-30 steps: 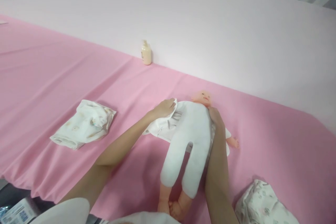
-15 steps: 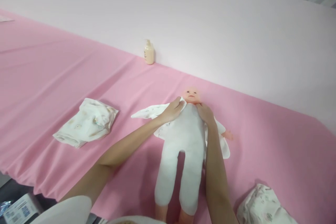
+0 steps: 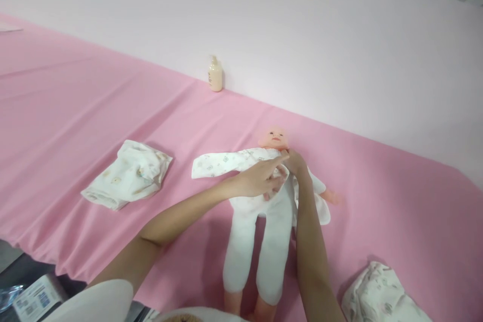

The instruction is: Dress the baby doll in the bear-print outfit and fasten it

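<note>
A baby doll (image 3: pixel 273 256) with a white cloth body lies face up, its head away from me. A white printed baby shirt (image 3: pixel 217 165) is spread about it, one front panel across the chest and a sleeve stretched out to the left. My left hand (image 3: pixel 256 178) lies over the chest, closed on that panel's edge, some fingers spread. At the neck, my right hand (image 3: pixel 296 163) is closed on the shirt near the collar; its fingertips are partly hidden. The doll's bare hand (image 3: pixel 331 196) sticks out at the right.
A pump bottle (image 3: pixel 215 76) stands against the white wall (image 3: pixel 339 50). On the pink sheet (image 3: pixel 181 115) lies a folded printed cloth (image 3: pixel 128 176) at the left, and another printed cloth (image 3: pixel 383 294) at the lower right. A labelled box (image 3: pixel 37 299) sits below the table edge.
My left hand has drawn the shirt's left panel rightward over the doll's chest, and the left sleeve now lies flatter. My right hand stays at the neck.
</note>
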A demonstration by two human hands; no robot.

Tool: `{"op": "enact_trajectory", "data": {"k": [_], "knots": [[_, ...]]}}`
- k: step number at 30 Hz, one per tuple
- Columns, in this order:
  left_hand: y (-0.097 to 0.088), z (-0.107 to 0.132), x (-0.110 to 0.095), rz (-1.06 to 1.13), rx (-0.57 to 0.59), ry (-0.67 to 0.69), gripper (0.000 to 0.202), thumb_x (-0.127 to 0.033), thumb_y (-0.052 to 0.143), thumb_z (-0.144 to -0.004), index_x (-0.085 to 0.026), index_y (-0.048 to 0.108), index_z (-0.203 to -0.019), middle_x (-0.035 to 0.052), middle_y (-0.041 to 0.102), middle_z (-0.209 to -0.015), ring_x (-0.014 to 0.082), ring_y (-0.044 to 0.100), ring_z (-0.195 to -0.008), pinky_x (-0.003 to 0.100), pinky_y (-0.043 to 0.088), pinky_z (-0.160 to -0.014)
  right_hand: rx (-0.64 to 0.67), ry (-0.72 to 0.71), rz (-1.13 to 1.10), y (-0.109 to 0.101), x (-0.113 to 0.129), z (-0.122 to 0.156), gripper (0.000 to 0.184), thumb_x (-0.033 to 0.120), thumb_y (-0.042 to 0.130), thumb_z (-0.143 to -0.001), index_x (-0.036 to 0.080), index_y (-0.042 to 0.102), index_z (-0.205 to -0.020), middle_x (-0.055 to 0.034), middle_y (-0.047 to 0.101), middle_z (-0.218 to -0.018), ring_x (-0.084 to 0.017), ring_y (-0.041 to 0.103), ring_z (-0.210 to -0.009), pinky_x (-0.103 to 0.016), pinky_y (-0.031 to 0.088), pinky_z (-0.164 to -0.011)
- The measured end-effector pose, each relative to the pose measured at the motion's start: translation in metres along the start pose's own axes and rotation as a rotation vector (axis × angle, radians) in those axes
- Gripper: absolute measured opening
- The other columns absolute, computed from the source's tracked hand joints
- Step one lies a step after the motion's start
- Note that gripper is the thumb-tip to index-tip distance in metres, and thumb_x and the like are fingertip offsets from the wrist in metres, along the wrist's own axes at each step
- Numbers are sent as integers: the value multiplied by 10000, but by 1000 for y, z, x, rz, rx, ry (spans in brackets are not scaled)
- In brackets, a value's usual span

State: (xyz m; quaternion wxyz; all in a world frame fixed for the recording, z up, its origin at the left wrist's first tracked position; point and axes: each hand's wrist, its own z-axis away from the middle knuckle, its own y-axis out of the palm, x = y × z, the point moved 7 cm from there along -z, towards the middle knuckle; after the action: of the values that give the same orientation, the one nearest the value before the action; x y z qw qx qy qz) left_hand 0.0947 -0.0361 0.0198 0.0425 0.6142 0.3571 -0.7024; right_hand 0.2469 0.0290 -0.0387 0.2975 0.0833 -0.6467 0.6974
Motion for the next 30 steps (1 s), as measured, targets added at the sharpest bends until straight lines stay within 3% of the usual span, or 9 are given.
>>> {"op": "enact_trajectory", "data": {"k": [2, 4, 6, 9, 13, 19, 22, 26, 30], "knots": [[12, 4, -9, 157, 133, 37, 680, -370, 444, -902, -345, 49, -1455, 87, 401, -1408, 128, 654, -836, 242, 507, -605, -12, 20, 13, 0, -2, 2, 337, 349, 321, -885, 167, 602, -851, -102, 647, -843, -194, 571, -754, -282, 396, -676], [24, 5, -14, 125, 197, 91, 730, -378, 463, -899, -342, 2, -1464, 78, 355, -1453, 165, 620, -1012, 264, 527, -721, -20, 38, 16, -1, -4, 3, 361, 349, 294, -891, 162, 598, -841, -107, 646, -838, -190, 564, -730, -278, 389, -651], [29, 0, -11, -69, 140, 159, 659, -371, 430, -918, -310, 72, -1468, 68, 387, -1440, 192, 521, -1179, 318, 486, -891, -13, 44, 5, -2, -7, 4, 364, 345, 293, -891, 160, 598, -818, -105, 651, -838, -187, 564, -734, -272, 386, -655], [38, -10, 1, -471, 24, 275, 505, -345, 395, -934, -248, 291, -1418, 75, 392, -1441, 225, 309, -1353, 434, 281, -1100, 31, 39, -30, -3, -15, 2, 361, 372, 327, -890, 163, 603, -788, -77, 659, -825, -174, 568, -745, -257, 390, -683], [49, -21, 23, -779, 4, 300, 422, -395, 367, -938, -264, 433, -1334, 55, 385, -1452, 281, 215, -1392, 584, 86, -1116, 85, 123, -62, -14, -49, 2, 390, 476, 395, -862, 164, 625, -822, -74, 661, -898, -178, 580, -765, -269, 404, -704], [44, -26, 29, -804, 19, 237, 430, -444, 334, -936, -265, 442, -1311, 46, 349, -1477, 277, 201, -1394, 611, 98, -1091, 91, 355, -146, -49, -106, 39, 439, 541, 430, -821, 159, 632, -890, -119, 656, -921, -184, 597, -666, -302, 438, -623], [37, -26, 28, -793, -21, 208, 377, -429, 334, -933, -265, 497, -1230, 55, 378, -1455, 260, 270, -1359, 583, 167, -1071, 23, 325, -241, -73, -97, 65, 442, 577, 468, -790, 185, 620, -925, -116, 656, -954, -178, 597, -671, -283, 440, -580], [30, -24, 23, -817, -105, 188, 315, -380, 348, -922, -247, 522, -1148, 80, 445, -1388, 262, 388, -1254, 549, 282, -981, -106, 312, -119, -99, -65, 91, 407, 546, 464, -813, 207, 607, -987, -105, 664, -909, -190, 604, -669, -280, 421, -555], [28, -40, 18, -848, -193, 66, 330, -420, 487, -837, -185, 531, -1064, 121, 592, -1151, 293, 503, -1075, 531, 340, -900, -28, 181, -173, -97, -33, 101, 404, 523, 473, -837, 220, 596, -1074, -79, 671, -834, -183, 619, -675, -256, 428, -546]]}}
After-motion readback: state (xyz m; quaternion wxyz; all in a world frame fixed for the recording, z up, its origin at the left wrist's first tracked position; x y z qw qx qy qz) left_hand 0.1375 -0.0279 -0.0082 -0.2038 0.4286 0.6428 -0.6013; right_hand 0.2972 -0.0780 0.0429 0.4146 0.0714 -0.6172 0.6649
